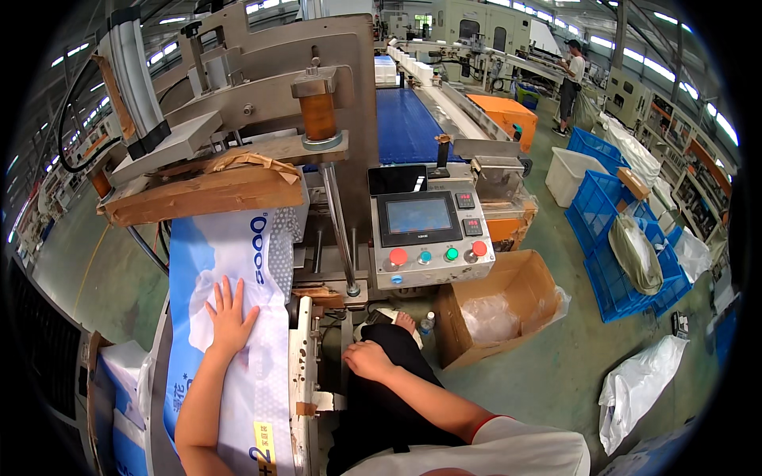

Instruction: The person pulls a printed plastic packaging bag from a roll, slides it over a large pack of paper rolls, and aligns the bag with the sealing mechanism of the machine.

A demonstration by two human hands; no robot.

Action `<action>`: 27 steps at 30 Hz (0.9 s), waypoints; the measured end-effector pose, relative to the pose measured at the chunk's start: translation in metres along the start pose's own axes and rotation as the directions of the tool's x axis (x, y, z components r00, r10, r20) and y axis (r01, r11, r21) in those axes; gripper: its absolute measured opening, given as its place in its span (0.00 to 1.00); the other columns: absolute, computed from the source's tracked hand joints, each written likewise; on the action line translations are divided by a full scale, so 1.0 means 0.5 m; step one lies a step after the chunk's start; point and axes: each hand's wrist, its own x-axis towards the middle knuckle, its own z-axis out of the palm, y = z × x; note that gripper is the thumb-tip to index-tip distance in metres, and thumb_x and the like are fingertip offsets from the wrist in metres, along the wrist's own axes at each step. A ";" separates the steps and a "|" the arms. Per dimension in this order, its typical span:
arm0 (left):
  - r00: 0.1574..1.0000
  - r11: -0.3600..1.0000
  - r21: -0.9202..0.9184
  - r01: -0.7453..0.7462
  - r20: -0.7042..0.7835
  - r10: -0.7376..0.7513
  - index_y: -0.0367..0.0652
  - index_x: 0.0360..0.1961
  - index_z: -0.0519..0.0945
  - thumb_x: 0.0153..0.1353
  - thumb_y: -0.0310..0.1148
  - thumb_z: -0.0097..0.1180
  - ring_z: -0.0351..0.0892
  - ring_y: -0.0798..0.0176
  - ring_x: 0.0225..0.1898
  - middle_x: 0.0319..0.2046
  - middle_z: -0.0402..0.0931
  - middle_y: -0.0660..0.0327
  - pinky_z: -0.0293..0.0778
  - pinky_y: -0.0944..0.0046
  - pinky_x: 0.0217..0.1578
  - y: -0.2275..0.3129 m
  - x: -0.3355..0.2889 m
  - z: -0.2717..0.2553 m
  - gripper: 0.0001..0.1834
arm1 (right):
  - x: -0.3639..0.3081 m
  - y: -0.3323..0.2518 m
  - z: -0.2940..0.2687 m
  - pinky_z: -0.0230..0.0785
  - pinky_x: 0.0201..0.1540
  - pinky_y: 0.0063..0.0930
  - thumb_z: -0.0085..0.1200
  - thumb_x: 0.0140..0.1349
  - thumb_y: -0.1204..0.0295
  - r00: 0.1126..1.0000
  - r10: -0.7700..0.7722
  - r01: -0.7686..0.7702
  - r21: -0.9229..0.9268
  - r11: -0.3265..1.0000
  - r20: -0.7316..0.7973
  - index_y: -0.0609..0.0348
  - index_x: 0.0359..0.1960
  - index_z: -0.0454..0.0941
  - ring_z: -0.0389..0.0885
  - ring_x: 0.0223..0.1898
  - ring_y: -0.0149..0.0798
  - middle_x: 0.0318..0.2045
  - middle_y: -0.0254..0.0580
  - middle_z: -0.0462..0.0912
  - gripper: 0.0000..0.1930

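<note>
My left hand (pixel 230 324) lies palm down, fingers spread, on a blue and white printed plastic bag (pixel 262 349). The bag is stretched along the machine's narrow bed. Its far end reaches under a wrapped brown press bar (pixel 206 190), and what lies inside the machine is hidden there. On my knee, in dark trousers, rests my right hand (pixel 369 361), its fingers curled loosely and nothing visible in them. A metal side rail (pixel 305 357) runs along the right side of the bag.
A control panel (pixel 429 238) with a screen and coloured buttons stands front right. Beyond it runs a blue conveyor belt (pixel 405 119). An open cardboard box (pixel 500 317) sits on the floor, near blue crates (pixel 611 270) and a white sack (pixel 639 389). A person (pixel 570 83) stands far right.
</note>
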 end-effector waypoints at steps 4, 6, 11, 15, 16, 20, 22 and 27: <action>1.000 1.000 0.002 0.000 -0.002 0.000 0.50 0.72 0.53 0.63 0.52 0.50 0.31 0.38 0.74 0.74 0.36 0.48 0.31 0.25 0.63 -0.003 0.000 0.004 0.40 | 0.000 -0.001 -0.002 0.69 0.44 0.33 0.55 0.57 0.70 1.000 0.003 -0.003 0.003 1.000 0.001 0.52 0.32 0.82 0.81 0.39 0.39 0.31 0.35 0.81 0.05; 1.000 1.000 -0.004 0.003 0.003 -0.003 0.50 0.72 0.53 0.63 0.52 0.50 0.31 0.38 0.74 0.74 0.36 0.48 0.31 0.25 0.63 0.000 -0.001 0.000 0.40 | 0.000 0.001 0.000 0.69 0.44 0.33 0.55 0.57 0.70 1.000 0.007 -0.007 0.008 1.000 0.002 0.52 0.32 0.82 0.81 0.39 0.39 0.31 0.35 0.81 0.05; 1.000 1.000 -0.010 0.002 -0.002 -0.002 0.50 0.72 0.54 0.63 0.52 0.50 0.31 0.38 0.74 0.74 0.36 0.48 0.31 0.25 0.63 -0.001 -0.001 0.001 0.40 | -0.001 0.003 0.003 0.69 0.44 0.33 0.55 0.56 0.70 1.000 -0.005 0.005 0.008 1.000 -0.009 0.52 0.31 0.82 0.81 0.38 0.40 0.30 0.35 0.81 0.05; 1.000 1.000 -0.009 -0.003 -0.009 0.003 0.50 0.72 0.54 0.63 0.52 0.50 0.31 0.38 0.74 0.74 0.37 0.48 0.31 0.24 0.63 -0.004 0.000 0.003 0.40 | 0.000 0.002 0.000 0.69 0.44 0.33 0.55 0.56 0.70 1.000 -0.007 0.007 -0.003 1.000 -0.007 0.52 0.31 0.82 0.81 0.38 0.40 0.31 0.35 0.81 0.05; 1.000 1.000 -0.008 -0.004 -0.009 0.004 0.49 0.72 0.54 0.63 0.52 0.50 0.31 0.38 0.74 0.74 0.37 0.48 0.31 0.24 0.63 -0.004 0.000 0.003 0.40 | 0.000 0.001 -0.001 0.69 0.44 0.33 0.55 0.57 0.70 1.000 -0.007 0.007 -0.007 1.000 -0.005 0.52 0.31 0.82 0.81 0.38 0.40 0.31 0.35 0.81 0.05; 1.000 1.000 -0.012 -0.005 -0.009 0.005 0.50 0.72 0.54 0.63 0.53 0.50 0.31 0.38 0.74 0.74 0.37 0.48 0.31 0.24 0.63 -0.003 -0.002 0.002 0.40 | -0.001 -0.001 -0.004 0.69 0.43 0.33 0.55 0.57 0.70 1.000 -0.007 0.007 -0.003 1.000 -0.007 0.51 0.31 0.82 0.81 0.38 0.39 0.30 0.35 0.81 0.04; 1.000 1.000 -0.015 -0.006 -0.010 0.006 0.50 0.72 0.54 0.63 0.53 0.50 0.31 0.38 0.74 0.74 0.36 0.48 0.31 0.24 0.63 -0.003 -0.001 0.003 0.40 | -0.001 -0.001 -0.003 0.69 0.43 0.33 0.55 0.57 0.70 1.000 -0.009 0.009 -0.008 1.000 -0.016 0.51 0.31 0.82 0.81 0.38 0.39 0.30 0.35 0.81 0.04; 1.000 1.000 -0.015 0.002 -0.001 -0.002 0.50 0.72 0.54 0.63 0.52 0.50 0.31 0.39 0.74 0.74 0.37 0.48 0.31 0.25 0.63 0.000 -0.002 -0.001 0.40 | 0.000 0.001 0.000 0.69 0.43 0.33 0.55 0.57 0.69 1.000 -0.007 0.007 -0.001 1.000 -0.012 0.51 0.31 0.82 0.81 0.38 0.39 0.30 0.35 0.81 0.04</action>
